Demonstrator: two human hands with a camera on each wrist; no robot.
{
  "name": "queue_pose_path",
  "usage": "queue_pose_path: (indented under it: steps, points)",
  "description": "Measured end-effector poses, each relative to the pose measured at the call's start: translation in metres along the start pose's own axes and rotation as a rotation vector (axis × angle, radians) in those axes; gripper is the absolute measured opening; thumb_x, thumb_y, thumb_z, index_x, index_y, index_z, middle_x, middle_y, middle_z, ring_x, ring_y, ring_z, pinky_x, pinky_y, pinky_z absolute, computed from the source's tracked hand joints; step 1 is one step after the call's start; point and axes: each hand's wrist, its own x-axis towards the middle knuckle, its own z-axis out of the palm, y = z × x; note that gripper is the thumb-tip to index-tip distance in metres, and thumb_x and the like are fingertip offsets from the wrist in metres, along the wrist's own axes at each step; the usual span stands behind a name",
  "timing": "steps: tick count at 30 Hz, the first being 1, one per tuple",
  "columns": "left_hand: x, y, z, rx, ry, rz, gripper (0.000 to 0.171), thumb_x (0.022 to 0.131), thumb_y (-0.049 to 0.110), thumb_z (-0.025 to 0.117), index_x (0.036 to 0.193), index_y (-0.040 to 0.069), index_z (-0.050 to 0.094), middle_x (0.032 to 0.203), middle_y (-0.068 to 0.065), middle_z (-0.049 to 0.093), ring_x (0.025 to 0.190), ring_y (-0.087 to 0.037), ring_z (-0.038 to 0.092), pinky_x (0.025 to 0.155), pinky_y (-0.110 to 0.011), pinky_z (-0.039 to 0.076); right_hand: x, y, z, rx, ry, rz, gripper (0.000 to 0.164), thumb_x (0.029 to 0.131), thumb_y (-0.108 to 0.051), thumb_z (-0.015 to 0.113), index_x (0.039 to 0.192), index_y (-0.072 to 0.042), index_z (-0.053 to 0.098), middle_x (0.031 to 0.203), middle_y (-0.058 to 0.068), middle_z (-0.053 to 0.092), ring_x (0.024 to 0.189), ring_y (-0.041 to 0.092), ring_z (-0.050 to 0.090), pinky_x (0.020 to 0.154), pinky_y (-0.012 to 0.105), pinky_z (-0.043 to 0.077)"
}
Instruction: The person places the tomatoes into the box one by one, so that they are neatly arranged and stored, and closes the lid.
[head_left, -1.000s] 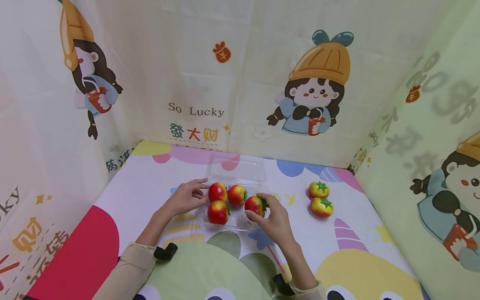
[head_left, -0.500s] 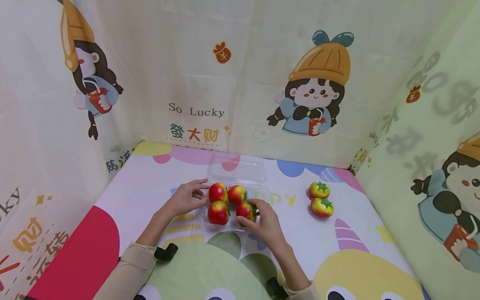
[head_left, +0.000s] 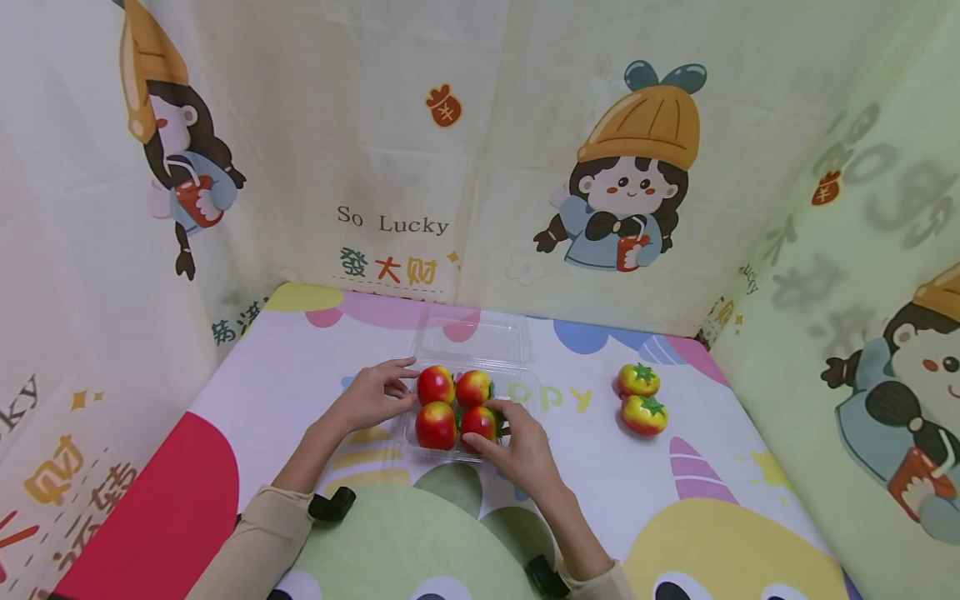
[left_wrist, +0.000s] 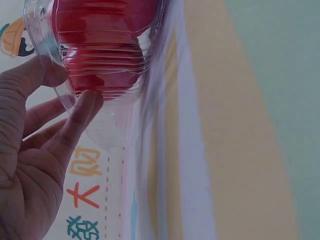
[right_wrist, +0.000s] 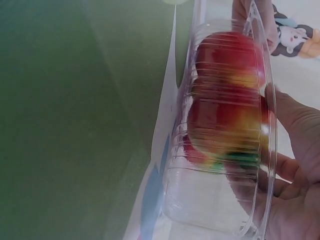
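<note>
A clear plastic box stands on the table, its hinged lid folded back flat behind it. My left hand is at its left side; in the left wrist view the thumb and fingers pinch the rim. Inside, a red-and-yellow tomato sits front right, gripped between my right hand's thumb and fingers. Beside it lie the front left tomato, the back left tomato and the back right tomato. Through the ribbed wall in the right wrist view, the gripped tomato shows near the bottom.
To the right of the box, a yellow-topped tomato and another tomato sit close together, green leaves up. A cartoon-patterned cloth covers the table. Printed curtains rise behind and on both sides.
My right hand has moved left and slightly down with its tomato, from the box's right part to close beside the front left tomato. The left hand stays in place.
</note>
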Motion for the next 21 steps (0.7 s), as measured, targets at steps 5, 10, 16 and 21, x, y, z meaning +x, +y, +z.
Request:
queue_pose_path:
  steps: [5, 10, 16, 21]
  points:
    - [-0.0002, 0.0001, -0.0005, 0.004, -0.001, -0.011, 0.041, 0.088, 0.005, 0.077, 0.126, -0.006, 0.069, 0.148, -0.024, 0.054, 0.090, -0.020, 0.074, 0.082, -0.034, 0.063, 0.0002, -0.0022, 0.0014, 0.012, -0.019, 0.002, 0.057, 0.084, -0.032, 0.085, 0.128, -0.005, 0.063, 0.119, 0.008, 0.069, 0.104, 0.022, 0.066, 0.086, 0.035, 0.062]
    - [-0.0002, 0.0004, -0.0012, 0.010, 0.003, -0.007, 0.041, 0.088, 0.006, 0.077, 0.126, -0.006, 0.069, 0.147, -0.023, 0.055, 0.090, -0.019, 0.074, 0.083, -0.034, 0.063, 0.0004, -0.0033, 0.0011, 0.011, -0.022, -0.009, 0.054, 0.084, -0.030, 0.085, 0.128, -0.005, 0.064, 0.120, 0.008, 0.068, 0.106, 0.022, 0.066, 0.086, 0.034, 0.062]
    - [-0.0005, 0.0005, -0.0016, 0.012, 0.003, -0.005, 0.041, 0.088, 0.007, 0.077, 0.126, -0.007, 0.069, 0.147, -0.024, 0.055, 0.090, -0.020, 0.074, 0.082, -0.034, 0.063, -0.0002, -0.0040, 0.0002, 0.004, -0.038, -0.009, 0.055, 0.085, -0.032, 0.084, 0.128, -0.005, 0.063, 0.121, 0.009, 0.067, 0.107, 0.023, 0.066, 0.088, 0.038, 0.062]
    - [-0.0007, 0.0012, -0.0016, 0.008, -0.004, -0.011, 0.043, 0.088, 0.008, 0.077, 0.127, -0.007, 0.068, 0.148, -0.023, 0.054, 0.090, -0.020, 0.074, 0.082, -0.034, 0.063, -0.0005, -0.0033, -0.0016, 0.006, -0.009, -0.019, 0.054, 0.085, -0.033, 0.084, 0.128, -0.007, 0.064, 0.123, 0.010, 0.066, 0.109, 0.027, 0.064, 0.090, 0.044, 0.061]
